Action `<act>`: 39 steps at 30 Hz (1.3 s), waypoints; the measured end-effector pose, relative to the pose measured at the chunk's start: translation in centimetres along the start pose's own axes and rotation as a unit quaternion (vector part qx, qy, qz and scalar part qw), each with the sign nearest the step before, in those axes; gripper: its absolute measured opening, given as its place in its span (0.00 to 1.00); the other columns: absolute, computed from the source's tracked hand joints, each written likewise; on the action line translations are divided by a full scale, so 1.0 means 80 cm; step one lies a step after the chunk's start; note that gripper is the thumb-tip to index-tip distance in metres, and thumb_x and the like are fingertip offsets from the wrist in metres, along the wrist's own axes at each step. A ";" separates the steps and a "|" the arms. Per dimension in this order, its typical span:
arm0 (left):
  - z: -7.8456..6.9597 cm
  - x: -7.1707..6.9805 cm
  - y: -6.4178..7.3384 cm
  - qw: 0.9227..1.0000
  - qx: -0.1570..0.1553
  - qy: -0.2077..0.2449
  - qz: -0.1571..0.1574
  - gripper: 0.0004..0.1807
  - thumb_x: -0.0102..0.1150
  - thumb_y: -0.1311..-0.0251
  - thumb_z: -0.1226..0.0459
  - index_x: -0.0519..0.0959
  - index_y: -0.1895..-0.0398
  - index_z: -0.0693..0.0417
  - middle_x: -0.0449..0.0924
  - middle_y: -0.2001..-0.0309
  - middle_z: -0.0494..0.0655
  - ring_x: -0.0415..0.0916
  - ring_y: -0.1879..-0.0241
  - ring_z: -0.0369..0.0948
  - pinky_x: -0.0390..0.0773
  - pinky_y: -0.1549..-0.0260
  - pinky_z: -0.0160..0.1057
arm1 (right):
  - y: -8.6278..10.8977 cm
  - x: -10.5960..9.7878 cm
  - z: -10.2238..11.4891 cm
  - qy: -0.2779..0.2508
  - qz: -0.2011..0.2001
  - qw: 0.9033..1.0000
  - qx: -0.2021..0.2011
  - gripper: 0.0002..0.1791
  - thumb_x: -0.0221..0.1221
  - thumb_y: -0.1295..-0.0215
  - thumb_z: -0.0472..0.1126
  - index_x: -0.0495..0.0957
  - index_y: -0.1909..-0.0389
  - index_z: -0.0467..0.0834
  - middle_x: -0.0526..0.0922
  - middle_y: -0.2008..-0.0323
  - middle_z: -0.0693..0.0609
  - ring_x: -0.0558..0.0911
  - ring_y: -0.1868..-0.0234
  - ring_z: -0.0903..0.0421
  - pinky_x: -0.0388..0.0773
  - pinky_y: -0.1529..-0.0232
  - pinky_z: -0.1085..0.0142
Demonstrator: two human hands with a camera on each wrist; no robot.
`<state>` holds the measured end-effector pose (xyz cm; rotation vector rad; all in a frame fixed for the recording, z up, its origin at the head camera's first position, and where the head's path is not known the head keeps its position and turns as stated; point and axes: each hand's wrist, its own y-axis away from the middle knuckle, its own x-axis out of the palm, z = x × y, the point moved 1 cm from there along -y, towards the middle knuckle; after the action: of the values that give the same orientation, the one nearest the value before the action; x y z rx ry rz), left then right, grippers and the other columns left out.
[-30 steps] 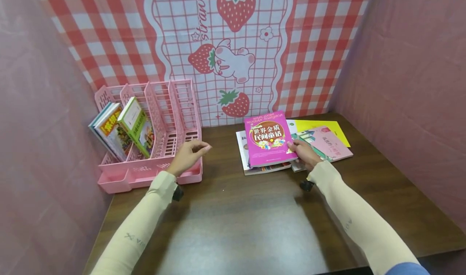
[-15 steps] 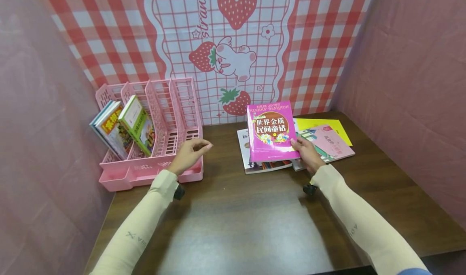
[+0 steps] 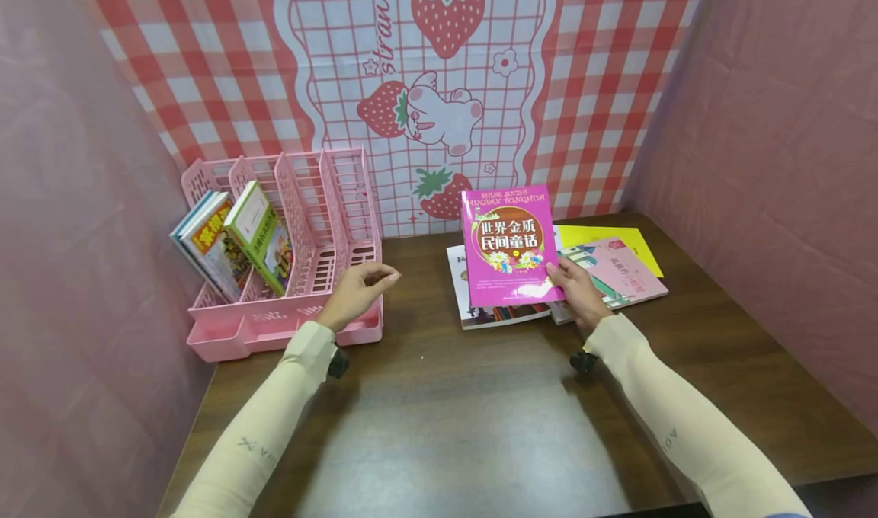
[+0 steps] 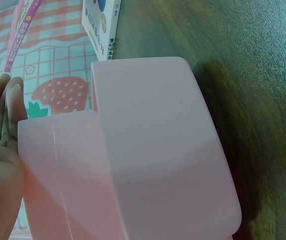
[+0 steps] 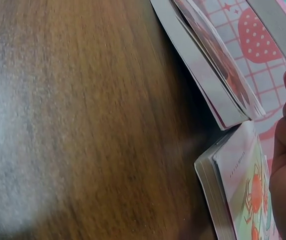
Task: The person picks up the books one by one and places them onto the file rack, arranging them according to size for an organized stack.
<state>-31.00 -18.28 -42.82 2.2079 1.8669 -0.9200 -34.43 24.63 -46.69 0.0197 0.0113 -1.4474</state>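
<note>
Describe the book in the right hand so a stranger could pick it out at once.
On the brown table, right of the pink rack, lies a loose group of books. Above it, the right hand grips one near its lower right corner: the magenta book, with white characters on a brown oval. That strong magenta sets it apart from the pale pink book to its right.

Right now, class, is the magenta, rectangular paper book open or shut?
Shut: the magenta book, gripped by the right hand, shows its flat front cover, with no pages spread.
</note>
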 end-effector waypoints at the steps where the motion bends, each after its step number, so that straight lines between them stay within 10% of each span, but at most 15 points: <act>1: 0.000 0.000 0.000 1.000 -0.001 0.000 0.000 0.13 0.63 0.29 0.55 0.87 0.52 0.53 0.87 0.57 0.51 0.80 0.61 0.43 0.78 0.58 0.44 | 0.000 0.001 0.000 0.000 0.000 1.000 -0.001 0.31 0.48 0.18 0.50 0.60 0.28 0.31 0.86 0.65 0.60 0.84 0.70 0.65 0.78 0.73 0.72; 39: 0.000 0.000 -0.002 1.000 -0.017 -0.002 0.002 0.13 0.63 0.28 0.55 0.87 0.52 0.54 0.87 0.58 0.53 0.80 0.62 0.44 0.79 0.59 0.43 | 0.000 0.043 0.009 -0.088 0.039 0.995 -0.004 0.21 0.49 0.18 0.49 0.66 0.36 0.40 0.87 0.64 0.55 0.86 0.69 0.61 0.82 0.73 0.68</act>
<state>-31.12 -18.22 -42.76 2.1870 1.8621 -0.8866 -34.04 21.17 -46.06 -0.1134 -0.1267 -1.3664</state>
